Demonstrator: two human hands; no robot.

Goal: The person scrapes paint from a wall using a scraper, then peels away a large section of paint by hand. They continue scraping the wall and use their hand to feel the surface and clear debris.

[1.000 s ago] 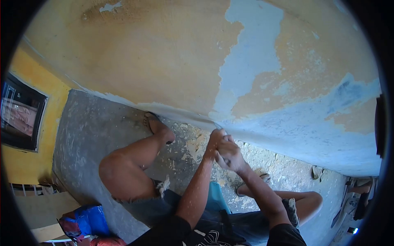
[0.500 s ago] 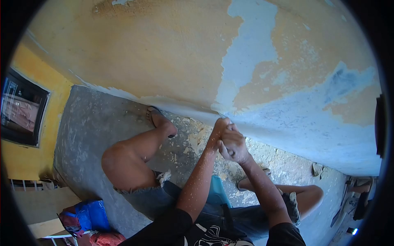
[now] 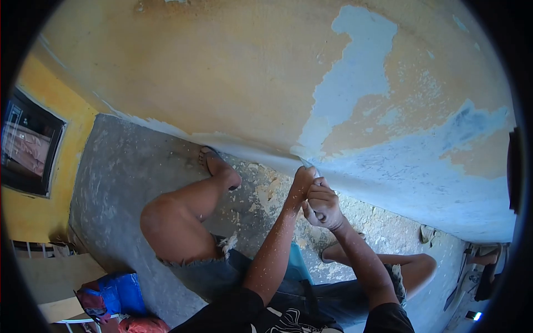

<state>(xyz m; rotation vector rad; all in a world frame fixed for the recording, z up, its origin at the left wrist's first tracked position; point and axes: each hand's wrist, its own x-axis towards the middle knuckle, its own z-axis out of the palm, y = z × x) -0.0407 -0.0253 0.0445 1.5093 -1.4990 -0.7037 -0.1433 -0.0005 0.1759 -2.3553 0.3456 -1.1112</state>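
Observation:
Low on the wall [image 3: 222, 72], the thin blade of a scraper [image 3: 305, 162] shows just past my fingers, close to the peeled paint edge. My left hand [image 3: 303, 181] is wrapped round the tool near the blade. Just behind it, my right hand [image 3: 323, 203] is closed in a fist around the handle end, touching the left hand. Most of the handle is hidden by both hands. Pale flakes speckle both forearms. A bare bluish-white patch [image 3: 352, 69] runs down through the yellowish paint above the hands.
Paint flakes [image 3: 266, 186] litter the grey floor [image 3: 122, 166] along the wall. My legs are spread on both sides of a turquoise seat [image 3: 298, 263]. A blue bag [image 3: 123, 294] lies at lower left, below a dark-framed window [image 3: 30, 147]. Another person's arm [image 3: 484, 259] shows at far right.
Both hands, still closed together on the scraper, have shifted slightly right and down. The peeled patch sits a little farther right and lower in view.

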